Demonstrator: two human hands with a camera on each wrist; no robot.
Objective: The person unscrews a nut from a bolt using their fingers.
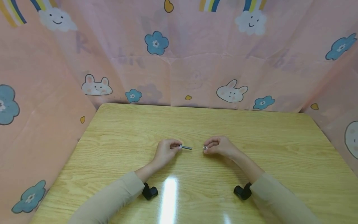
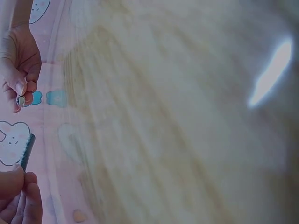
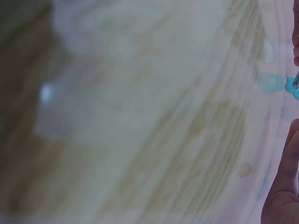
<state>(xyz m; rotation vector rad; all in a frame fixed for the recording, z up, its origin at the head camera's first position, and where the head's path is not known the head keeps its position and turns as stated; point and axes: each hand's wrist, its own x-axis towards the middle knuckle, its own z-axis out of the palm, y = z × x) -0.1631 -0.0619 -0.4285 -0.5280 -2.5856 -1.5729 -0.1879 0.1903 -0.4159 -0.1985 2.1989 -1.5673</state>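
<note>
My left hand [image 1: 165, 151] pinches a grey bolt [image 1: 186, 147] near its head end, and the shaft points right toward the other hand. In the left wrist view the threads of the bolt [image 2: 28, 151] show above the fingertips; its head is hidden in the grip. Facing it, my right hand [image 1: 222, 147] holds a small silver nut [image 1: 205, 147] between thumb and fingers. The nut [image 2: 20, 100] also shows at the fingertips in the left wrist view. A short gap separates the bolt's tip from the nut. In the right wrist view the nut is out of sight.
Both hands are over the wood-grain table [image 1: 134, 124]. A pink patterned cloth [image 1: 190, 71] hangs behind it and along the sides. Black wrist cameras [image 1: 150, 191] sit at both cuffs. Light glares off the front of the tabletop.
</note>
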